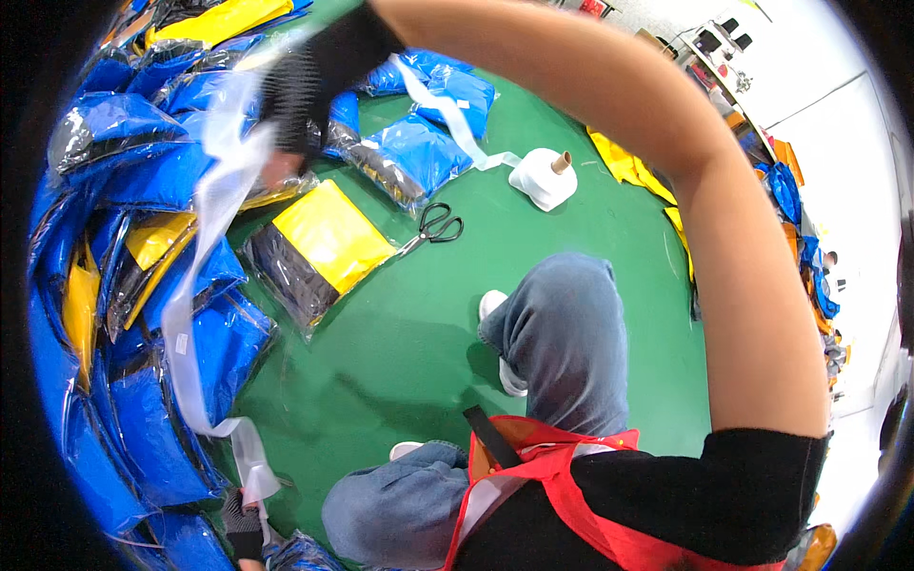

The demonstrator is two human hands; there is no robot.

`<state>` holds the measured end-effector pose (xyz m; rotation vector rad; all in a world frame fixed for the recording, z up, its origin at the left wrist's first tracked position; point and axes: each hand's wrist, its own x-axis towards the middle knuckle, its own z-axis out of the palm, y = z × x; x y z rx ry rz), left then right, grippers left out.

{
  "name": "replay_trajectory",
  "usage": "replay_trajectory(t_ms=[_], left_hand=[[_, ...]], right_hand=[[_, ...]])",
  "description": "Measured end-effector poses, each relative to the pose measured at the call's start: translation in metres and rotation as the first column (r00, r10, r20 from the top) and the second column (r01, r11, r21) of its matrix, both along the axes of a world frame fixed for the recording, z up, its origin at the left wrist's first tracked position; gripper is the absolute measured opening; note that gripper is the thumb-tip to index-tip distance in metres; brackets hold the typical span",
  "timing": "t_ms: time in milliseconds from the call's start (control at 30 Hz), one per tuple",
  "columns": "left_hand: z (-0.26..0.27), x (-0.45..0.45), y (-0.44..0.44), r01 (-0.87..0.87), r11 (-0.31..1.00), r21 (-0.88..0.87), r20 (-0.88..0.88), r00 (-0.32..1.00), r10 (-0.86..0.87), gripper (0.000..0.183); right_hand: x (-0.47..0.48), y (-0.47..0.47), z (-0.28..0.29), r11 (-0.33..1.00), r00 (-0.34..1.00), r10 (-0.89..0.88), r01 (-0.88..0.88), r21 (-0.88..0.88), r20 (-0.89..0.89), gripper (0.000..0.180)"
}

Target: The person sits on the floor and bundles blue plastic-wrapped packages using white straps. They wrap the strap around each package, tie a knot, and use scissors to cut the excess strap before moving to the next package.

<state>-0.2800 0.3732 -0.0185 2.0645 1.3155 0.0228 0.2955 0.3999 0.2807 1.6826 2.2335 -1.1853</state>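
A long translucent white plastic strip (187, 314) runs down over a heap of blue and yellow bagged packs at the left. Its lower end is in my left hand (243, 524), in a black glove at the bottom left. My right hand (293, 107), also black-gloved and blurred, reaches across the top left and is closed on the strip where it bunches and twists; the fingertips are partly hidden. Another length of strip runs from behind my right forearm to a white roll (544, 180) with a cardboard core, on the green floor (400, 342).
Black-handled scissors (433, 227) lie against a yellow and black bagged pack (321, 250). Blue bagged packs (421, 153) lie beyond them, with the heap (143, 421) along the left. Yellow material (621, 160) lies past my right forearm. My denim-covered knees (571, 335) are close to the floor.
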Motion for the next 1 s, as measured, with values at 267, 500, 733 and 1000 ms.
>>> replay_trajectory(t_ms=[267,500,733,1000], left_hand=[[-0.079,0.037,-0.043,0.325,0.927,-0.186,-0.319,0.873,-0.370,0.034],[-0.037,0.034,-0.028,0.225,0.954,-0.199,-0.613,0.731,-0.300,0.034],[0.026,0.154,0.025,0.073,0.981,-0.182,-0.395,0.908,-0.141,0.035],[0.039,0.416,0.046,0.569,0.818,0.082,-0.316,0.793,-0.521,0.037]], right_hand=[[0.183,-0.172,-0.126,0.708,0.630,-0.697,0.527,-0.470,-0.344,0.065],[0.394,-0.326,-0.251,-0.039,-0.088,-0.952,0.985,0.170,0.293,0.079],[0.510,-0.346,-0.343,-0.351,-0.393,-0.911,0.897,0.267,0.124,0.080],[0.518,-0.474,-0.377,-0.337,-0.300,-0.812,0.941,-0.017,-0.500,0.035]])
